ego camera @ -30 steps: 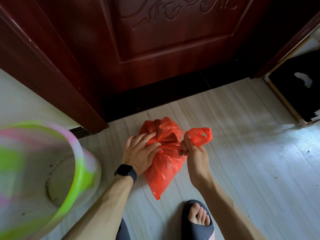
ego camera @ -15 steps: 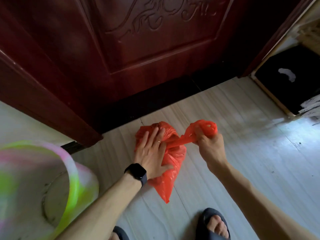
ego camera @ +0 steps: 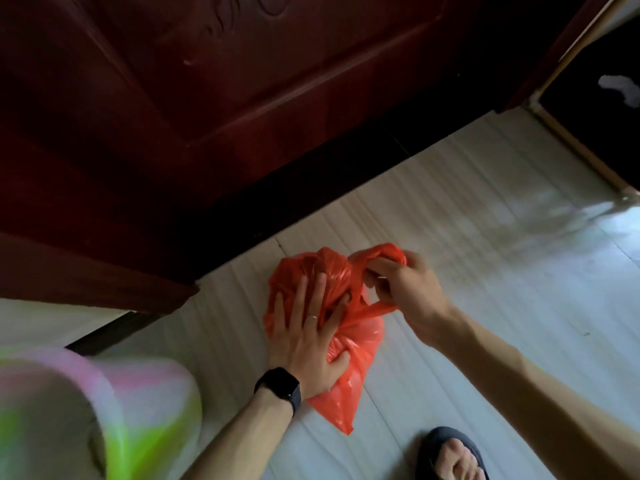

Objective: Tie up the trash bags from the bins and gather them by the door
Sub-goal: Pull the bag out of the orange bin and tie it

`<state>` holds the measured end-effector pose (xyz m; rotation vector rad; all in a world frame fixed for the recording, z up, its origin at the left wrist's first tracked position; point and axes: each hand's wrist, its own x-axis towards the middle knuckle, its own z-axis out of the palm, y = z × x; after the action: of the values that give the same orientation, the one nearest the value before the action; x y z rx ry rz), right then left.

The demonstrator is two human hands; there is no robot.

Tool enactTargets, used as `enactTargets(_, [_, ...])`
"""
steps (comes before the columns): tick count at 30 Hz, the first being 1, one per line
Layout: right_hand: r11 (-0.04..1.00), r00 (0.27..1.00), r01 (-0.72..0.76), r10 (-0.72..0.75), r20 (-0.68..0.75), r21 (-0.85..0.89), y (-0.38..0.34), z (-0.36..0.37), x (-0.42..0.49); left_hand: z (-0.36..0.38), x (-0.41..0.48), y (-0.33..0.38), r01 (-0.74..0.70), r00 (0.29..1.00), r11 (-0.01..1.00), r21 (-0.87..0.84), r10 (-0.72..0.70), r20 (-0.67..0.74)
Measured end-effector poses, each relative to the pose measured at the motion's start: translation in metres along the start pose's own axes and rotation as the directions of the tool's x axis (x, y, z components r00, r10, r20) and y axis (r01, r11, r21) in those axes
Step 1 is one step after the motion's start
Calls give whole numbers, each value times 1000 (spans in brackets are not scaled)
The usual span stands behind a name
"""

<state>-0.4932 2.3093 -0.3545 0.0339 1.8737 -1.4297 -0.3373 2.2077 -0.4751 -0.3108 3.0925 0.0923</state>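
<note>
While the left hand (ego camera: 304, 337) presses the red trash bag (ego camera: 349, 386) with fingers spread flat, just in front of the door (ego camera: 242, 98), the right hand (ego camera: 405, 289) pinches its handle loop (ego camera: 388, 252). A hard tug could tear the thin plastic or leave the knot loose.

Glossy crinkled plastic bag (ego camera: 346, 382); polished wooden door (ego camera: 242, 98).
</note>
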Motion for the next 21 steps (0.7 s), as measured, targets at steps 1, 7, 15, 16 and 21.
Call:
enactTargets(1, [1000, 1000, -31, 31, -1, -4, -2, -3, -6, -1, 2, 0, 9, 999, 1000, 5, -9, 33])
enactTargets(7, [971, 972, -235, 234, -20, -45, -30, -15, -74, -55, 41, 12, 163, 828, 987, 13, -144, 541])
enactTargets(15, [945, 953, -298, 304, 19, -136, -146, -54, -170, -255, 44, 30, 231, 730, 965, -124, -88, 678])
enactTargets(16, [944, 951, -308, 310, 5, -119, -161, -59, -183, -282, 44, 36, 204, 746, 970, -132, -67, 662])
enactTargets(21, [948, 947, -313, 307, -95, -61, -276, -126, -278, -440, 66, 93, 83, 780, 983, -161, 37, 625])
